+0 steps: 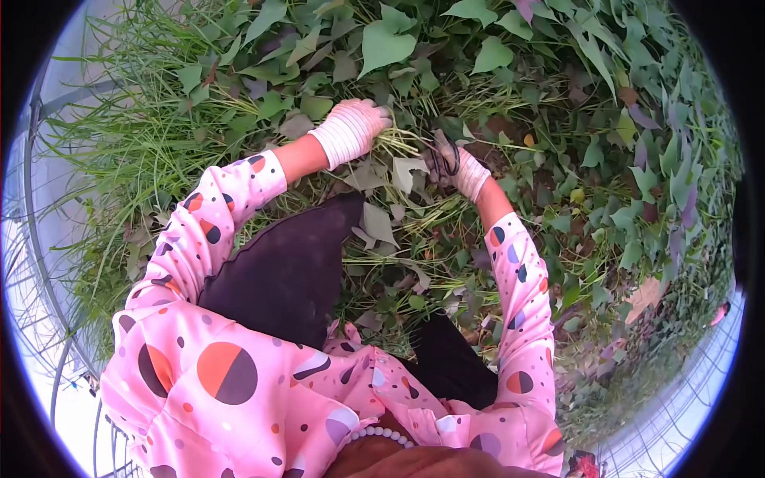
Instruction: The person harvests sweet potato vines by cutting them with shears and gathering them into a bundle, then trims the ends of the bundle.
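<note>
My left hand (362, 126), in a pale glove with a ribbed cuff, is closed round a bunch of leafy vine stems (396, 142). Their pale green stalks stick out to the right of the fist. My right hand (458, 169), gloved the same way, grips a pair of scissors (453, 156) by the dark handles. The blades point left toward the stalks and are partly hidden among them. A greyish leaf (408, 173) hangs just below the stalks, between both hands.
Heart-shaped green leaves (389, 40) grow thickly ahead and to the right. Tall thin grass (119, 175) stands at the left. My dark-trousered knee (287, 271) is bent below the left hand. A dry brown leaf (644, 299) lies on the right, and a wire frame (36, 159) borders the left.
</note>
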Motion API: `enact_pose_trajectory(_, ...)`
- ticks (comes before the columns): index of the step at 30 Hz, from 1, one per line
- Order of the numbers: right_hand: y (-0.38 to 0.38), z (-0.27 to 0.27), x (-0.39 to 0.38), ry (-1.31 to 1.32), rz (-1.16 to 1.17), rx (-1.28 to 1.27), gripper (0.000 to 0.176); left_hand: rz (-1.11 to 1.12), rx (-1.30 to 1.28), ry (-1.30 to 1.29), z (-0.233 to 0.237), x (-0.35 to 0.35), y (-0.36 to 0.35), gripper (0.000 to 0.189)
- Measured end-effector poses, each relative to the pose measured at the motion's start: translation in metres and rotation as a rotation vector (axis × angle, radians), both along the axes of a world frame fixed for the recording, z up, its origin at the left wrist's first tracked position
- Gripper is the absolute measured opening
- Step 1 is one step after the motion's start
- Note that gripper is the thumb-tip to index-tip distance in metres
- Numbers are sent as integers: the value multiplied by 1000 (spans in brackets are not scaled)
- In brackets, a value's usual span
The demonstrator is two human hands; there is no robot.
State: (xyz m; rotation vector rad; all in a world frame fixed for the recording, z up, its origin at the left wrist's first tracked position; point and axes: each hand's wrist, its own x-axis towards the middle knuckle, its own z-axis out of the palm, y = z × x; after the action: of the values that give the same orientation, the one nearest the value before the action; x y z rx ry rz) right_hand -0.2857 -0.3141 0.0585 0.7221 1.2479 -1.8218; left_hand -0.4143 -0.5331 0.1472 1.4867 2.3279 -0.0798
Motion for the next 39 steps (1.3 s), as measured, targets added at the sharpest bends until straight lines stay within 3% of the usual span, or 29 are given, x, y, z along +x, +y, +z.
enact_pose_trajectory(4,13,10,3,168,-188,7,77,112,-22,114,-30,-38,25,37)
enact_pose_trajectory(7,61,2,18,290,-419,236,74,48,-73,161,-43,-45,27,32)
enact_pose_trajectory(8,82,1,24,199,-559,154,72,24,-64,167,-55,-43,21,30)
enact_pose_trajectory(11,117,-18,58,139,-645,144,70,-34,-72,147,-58,-33,3,31)
enact_pose_trajectory(16,94,3,109,215,-617,-58,71,-94,-5,94,-63,-26,-23,34)
enact_pose_trajectory(21,42,25,139,224,-610,-216,72,-176,-20,-10,-37,-17,-27,31)
enact_pose_trajectory(24,11,48,131,337,-385,-180,68,-242,153,-130,-33,-8,-39,33)
enact_pose_trajectory(26,1,65,106,277,-262,-123,69,-261,93,-152,-25,-8,-37,35)
enact_pose_trajectory(27,-2,65,92,211,-137,-66,69,-212,153,-119,-25,-9,-35,36)
enact_pose_trajectory(29,-5,42,60,90,-131,-57,69,-136,299,-57,-31,-18,-24,40)
enact_pose_trajectory(32,-1,9,19,18,-138,-113,68,167,249,-44,-30,-31,9,34)
enact_pose_trajectory(34,-3,-3,6,-14,-146,-166,65,314,31,-102,-33,-41,33,27)
enact_pose_trajectory(37,-8,-21,5,60,-177,-201,60,291,17,-47,-58,-48,47,25)
enact_pose_trajectory(39,-8,-16,-1,21,-162,-192,62,324,-135,-55,-63,-49,55,22)
